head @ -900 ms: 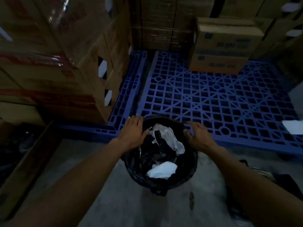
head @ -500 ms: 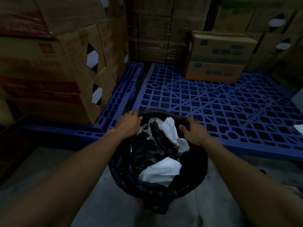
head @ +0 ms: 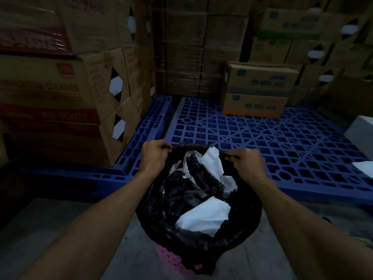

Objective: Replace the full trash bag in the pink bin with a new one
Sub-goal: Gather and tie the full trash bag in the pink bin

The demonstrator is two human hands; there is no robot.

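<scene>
In the head view, the left hand [head: 154, 156] and the right hand [head: 247, 164] are each closed on the far rim of the black plastic trash bag [head: 157, 211], pinching its edge. This bag sits in the pink perforated plastic bin [head: 171, 257], which stands on the grey concrete floor [head: 60, 229] just in front of the blue plastic grid pallet [head: 282, 142]. The bag is full of dark waste and crumpled white paper sheets [head: 203, 218].

The step in hand seems to be freeing the bag edge from the bin rim. The next move probably calls for gathering the edge toward the middle and lifting straight up, so that no paper falls out.

Compared with half a second ago, the hands were resting flat on the rim; now the fingers are curled around the bag edge, and the camera is nearer to the bin.
</scene>
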